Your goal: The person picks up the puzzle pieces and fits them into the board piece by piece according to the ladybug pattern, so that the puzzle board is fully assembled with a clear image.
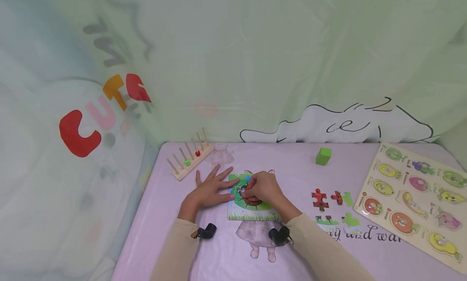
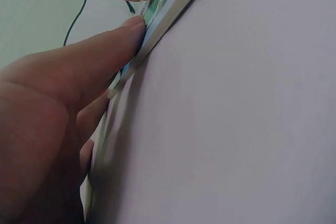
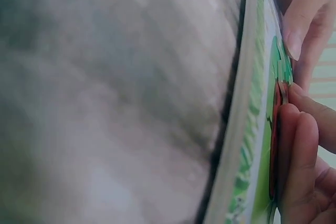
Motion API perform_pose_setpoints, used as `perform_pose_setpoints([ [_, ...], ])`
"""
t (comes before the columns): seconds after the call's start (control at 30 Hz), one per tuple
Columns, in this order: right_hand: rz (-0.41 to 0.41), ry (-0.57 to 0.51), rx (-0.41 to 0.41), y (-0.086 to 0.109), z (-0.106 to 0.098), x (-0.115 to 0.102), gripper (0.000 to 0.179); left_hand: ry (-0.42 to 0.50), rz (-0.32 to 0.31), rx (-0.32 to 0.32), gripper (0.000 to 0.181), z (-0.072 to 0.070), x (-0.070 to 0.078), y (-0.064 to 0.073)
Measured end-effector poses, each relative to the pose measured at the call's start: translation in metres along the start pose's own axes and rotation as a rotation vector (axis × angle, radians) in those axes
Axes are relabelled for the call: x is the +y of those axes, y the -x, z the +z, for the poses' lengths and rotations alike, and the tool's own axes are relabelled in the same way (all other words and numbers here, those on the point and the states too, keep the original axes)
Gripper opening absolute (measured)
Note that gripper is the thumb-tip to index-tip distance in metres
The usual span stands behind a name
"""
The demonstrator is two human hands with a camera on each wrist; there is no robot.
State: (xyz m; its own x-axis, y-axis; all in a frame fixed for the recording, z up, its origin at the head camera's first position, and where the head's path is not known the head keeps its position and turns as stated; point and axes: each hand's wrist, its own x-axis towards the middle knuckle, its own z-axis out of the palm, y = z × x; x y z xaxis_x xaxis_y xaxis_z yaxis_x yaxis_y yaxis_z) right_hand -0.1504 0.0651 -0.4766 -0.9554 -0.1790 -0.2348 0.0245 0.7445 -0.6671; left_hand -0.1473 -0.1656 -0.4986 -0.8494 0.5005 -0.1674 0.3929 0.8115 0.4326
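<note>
The ladybug puzzle board (image 1: 251, 215) sits centre tabletop (image 1: 153, 220); the left hand (image 1: 208, 190), fingers splayed and gripping nothing, seemingly steadies its edge while the right hand (image 1: 263, 187) pinches a piece (image 3: 284, 93), perhaps fitting it. Loose pieces (image 1: 320, 200) lie handily rightward; beyond, a bead rack (image 1: 194, 163).

the left sleeve (image 1: 176, 248) is plain beige, a small black wrist device (image 1: 207, 231) beside its cuff (image 1: 187, 225); right of that sleeve are a matching beige sleeve (image 1: 321, 248) and second black device (image 1: 279, 235).

- Setting: toy play table (image 1: 277, 155); building type indeterminate.
- Enclosure: printed sheeting (image 1: 233, 70), colored lettering (image 1: 68, 131) upper left.
- Indicators: jigsaw puzzle (image 1: 251, 214) center, bead rack (image 1: 193, 162) center left, fruit board (image 1: 390, 200) right.
</note>
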Motion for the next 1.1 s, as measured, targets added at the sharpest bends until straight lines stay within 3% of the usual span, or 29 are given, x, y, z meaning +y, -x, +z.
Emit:
perform_pose_setpoints([
  [0.47, -0.181, 0.055, 0.027, -0.001, -0.010, -0.001, 0.023, -0.016, -0.017, -0.003, 0.055, 0.001, 0.001, -0.002],
  [1.1, -0.138, 0.097, 0.023, -0.009, -0.004, 0.004, 0.019, -0.008, -0.026, -0.006, 0.055, 0.001, -0.001, -0.002],
])
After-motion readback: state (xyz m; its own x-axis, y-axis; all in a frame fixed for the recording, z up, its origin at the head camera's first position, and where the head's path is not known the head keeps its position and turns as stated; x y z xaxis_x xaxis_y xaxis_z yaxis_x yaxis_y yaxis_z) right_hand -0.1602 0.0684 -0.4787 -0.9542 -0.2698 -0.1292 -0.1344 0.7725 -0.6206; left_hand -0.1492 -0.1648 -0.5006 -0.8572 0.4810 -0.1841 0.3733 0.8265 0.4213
